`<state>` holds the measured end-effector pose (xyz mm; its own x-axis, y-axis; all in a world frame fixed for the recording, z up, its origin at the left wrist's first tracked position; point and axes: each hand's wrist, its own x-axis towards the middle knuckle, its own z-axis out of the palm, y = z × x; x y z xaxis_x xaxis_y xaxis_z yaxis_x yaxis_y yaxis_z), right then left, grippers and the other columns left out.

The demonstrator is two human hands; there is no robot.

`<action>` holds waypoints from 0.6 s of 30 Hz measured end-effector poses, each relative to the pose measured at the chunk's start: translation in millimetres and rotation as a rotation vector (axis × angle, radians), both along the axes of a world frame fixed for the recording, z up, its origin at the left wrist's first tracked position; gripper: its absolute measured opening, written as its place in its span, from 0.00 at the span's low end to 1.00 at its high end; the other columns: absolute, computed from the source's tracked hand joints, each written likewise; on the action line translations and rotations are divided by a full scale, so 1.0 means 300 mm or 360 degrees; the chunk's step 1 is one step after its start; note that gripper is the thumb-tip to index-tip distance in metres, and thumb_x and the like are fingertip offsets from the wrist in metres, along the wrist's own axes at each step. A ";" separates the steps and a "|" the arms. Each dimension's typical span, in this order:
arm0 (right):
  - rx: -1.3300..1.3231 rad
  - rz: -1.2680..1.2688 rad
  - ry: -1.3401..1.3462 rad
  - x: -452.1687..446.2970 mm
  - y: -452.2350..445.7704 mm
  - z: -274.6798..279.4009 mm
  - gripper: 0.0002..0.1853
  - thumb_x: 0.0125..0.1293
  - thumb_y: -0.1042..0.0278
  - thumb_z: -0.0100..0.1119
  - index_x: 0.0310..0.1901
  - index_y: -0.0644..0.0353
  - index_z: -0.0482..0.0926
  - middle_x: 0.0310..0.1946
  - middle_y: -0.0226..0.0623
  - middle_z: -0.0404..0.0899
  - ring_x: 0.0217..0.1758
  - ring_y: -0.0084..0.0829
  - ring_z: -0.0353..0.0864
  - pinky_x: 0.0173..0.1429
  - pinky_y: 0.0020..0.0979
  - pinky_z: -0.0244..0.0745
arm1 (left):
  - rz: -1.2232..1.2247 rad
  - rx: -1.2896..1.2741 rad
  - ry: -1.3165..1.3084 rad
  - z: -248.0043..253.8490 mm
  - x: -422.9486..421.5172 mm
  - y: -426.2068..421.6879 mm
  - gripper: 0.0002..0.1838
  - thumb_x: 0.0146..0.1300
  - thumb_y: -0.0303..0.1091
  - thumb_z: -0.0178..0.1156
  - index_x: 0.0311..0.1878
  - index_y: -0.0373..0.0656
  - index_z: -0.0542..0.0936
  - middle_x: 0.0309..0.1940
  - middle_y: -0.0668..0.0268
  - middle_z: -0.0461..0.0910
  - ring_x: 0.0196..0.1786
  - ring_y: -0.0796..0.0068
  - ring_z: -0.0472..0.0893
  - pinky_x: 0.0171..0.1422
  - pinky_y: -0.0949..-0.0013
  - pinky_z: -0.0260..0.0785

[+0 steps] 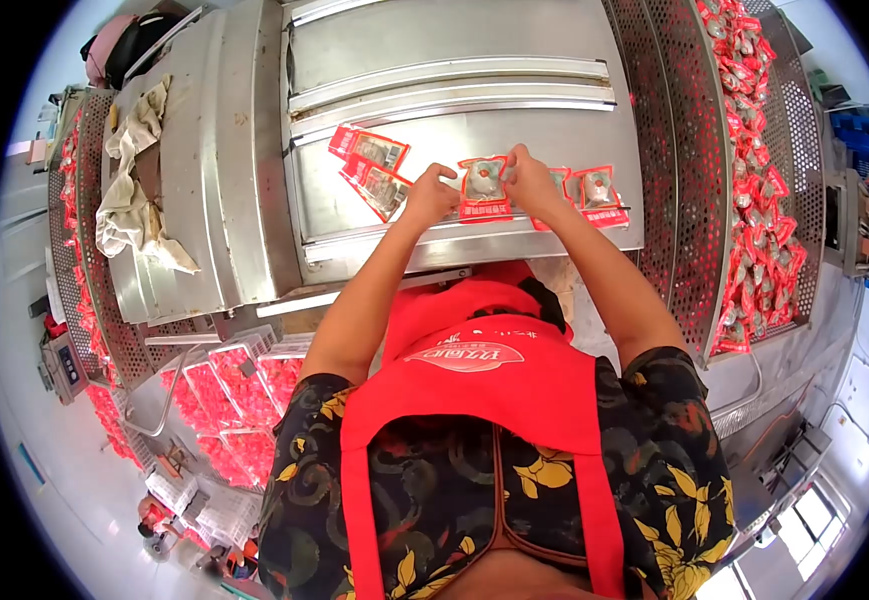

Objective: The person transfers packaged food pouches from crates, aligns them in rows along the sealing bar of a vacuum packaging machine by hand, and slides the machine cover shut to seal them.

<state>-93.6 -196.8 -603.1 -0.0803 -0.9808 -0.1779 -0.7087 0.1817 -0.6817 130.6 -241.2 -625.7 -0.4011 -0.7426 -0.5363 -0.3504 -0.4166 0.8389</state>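
Observation:
On the steel worktop lies a red-edged clear food packet (483,184) with a pale round item inside, between my two hands. My right hand (536,184) pinches its right edge with thumb and fingertips. Just left of it, my left hand (432,194) has its fingers curled but apart, with nothing visible in them. Two packets lie left of that hand, an upper packet (374,149) and a lower packet (378,188), showing their barcode side. Right of my right hand sits another packet (599,190); one more beside it is partly hidden by my wrist.
Metal rails (454,95) cross the steel worktop (354,235). On the right, a perforated steel trough (679,150) holds many red packets (754,220). A crumpled cloth (132,190) lies on the left steel surface. Clear crates (239,385) of red packets stand lower left.

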 end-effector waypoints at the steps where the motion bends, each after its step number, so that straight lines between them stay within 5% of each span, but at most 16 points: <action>1: 0.0005 -0.0001 -0.0001 -0.011 0.006 0.005 0.18 0.54 0.82 0.60 0.44 0.61 0.65 0.23 0.41 0.80 0.28 0.41 0.82 0.34 0.39 0.74 | 0.0044 0.0055 0.0077 0.050 -0.019 0.015 0.21 0.54 0.24 0.69 0.50 0.38 0.72 0.27 0.61 0.83 0.26 0.77 0.81 0.30 0.72 0.72; 4: 0.0208 0.0070 0.0003 -0.025 0.029 0.084 0.19 0.53 0.79 0.63 0.44 0.61 0.65 0.28 0.43 0.79 0.34 0.44 0.82 0.37 0.40 0.75 | -0.0145 -0.0123 -0.0212 0.067 -0.048 0.040 0.21 0.53 0.28 0.70 0.48 0.39 0.73 0.28 0.61 0.84 0.30 0.72 0.83 0.36 0.69 0.74; 6: 0.0013 0.0283 0.0373 0.027 0.087 0.222 0.18 0.53 0.76 0.65 0.43 0.61 0.68 0.35 0.42 0.77 0.42 0.45 0.80 0.42 0.41 0.76 | -0.0223 -0.0234 -0.0325 0.027 -0.053 0.056 0.21 0.53 0.29 0.71 0.48 0.39 0.74 0.28 0.61 0.84 0.32 0.71 0.84 0.39 0.68 0.74; 9: -0.0055 0.0709 0.0286 0.053 0.170 0.210 0.14 0.55 0.71 0.66 0.40 0.60 0.73 0.40 0.41 0.75 0.46 0.45 0.78 0.46 0.43 0.75 | -0.0160 -0.0185 -0.0222 -0.001 -0.032 0.067 0.20 0.52 0.30 0.70 0.48 0.40 0.75 0.29 0.62 0.85 0.35 0.69 0.85 0.43 0.67 0.74; 11: -0.0134 0.0743 0.0297 0.050 0.194 0.137 0.12 0.55 0.69 0.66 0.38 0.60 0.75 0.39 0.40 0.75 0.46 0.45 0.79 0.46 0.44 0.75 | -0.0115 -0.0241 -0.0338 0.120 -0.010 0.092 0.19 0.53 0.30 0.68 0.48 0.41 0.75 0.31 0.63 0.84 0.36 0.69 0.82 0.43 0.66 0.73; 13: -0.0211 0.0769 0.0318 0.039 0.206 0.121 0.10 0.56 0.68 0.66 0.37 0.60 0.77 0.39 0.39 0.75 0.45 0.44 0.79 0.45 0.44 0.76 | 0.0562 -0.0983 -0.0490 0.184 0.028 0.118 0.17 0.56 0.31 0.66 0.49 0.41 0.74 0.33 0.64 0.80 0.37 0.70 0.79 0.43 0.64 0.71; 15: -0.0030 0.0683 0.0394 0.047 0.225 0.132 0.10 0.55 0.64 0.67 0.33 0.59 0.77 0.41 0.43 0.75 0.46 0.46 0.79 0.43 0.44 0.76 | 0.1107 -0.1176 -0.0505 0.205 0.121 0.099 0.17 0.58 0.31 0.64 0.50 0.40 0.74 0.33 0.65 0.76 0.37 0.71 0.75 0.41 0.64 0.70; 18: 0.0211 0.0683 0.0275 0.089 0.202 0.249 0.11 0.58 0.62 0.66 0.35 0.61 0.79 0.38 0.43 0.78 0.36 0.44 0.80 0.38 0.40 0.75 | 0.1444 -0.0897 -0.0497 0.225 0.249 0.065 0.14 0.63 0.31 0.61 0.49 0.36 0.76 0.32 0.66 0.77 0.30 0.74 0.74 0.36 0.67 0.68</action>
<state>-66.9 -136.1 -528.5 0.2874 -0.9015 -0.3235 -0.8395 -0.0746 -0.5382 205.2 -221.6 -558.2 0.5081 -0.8612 -0.0127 -0.3374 -0.2126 0.9170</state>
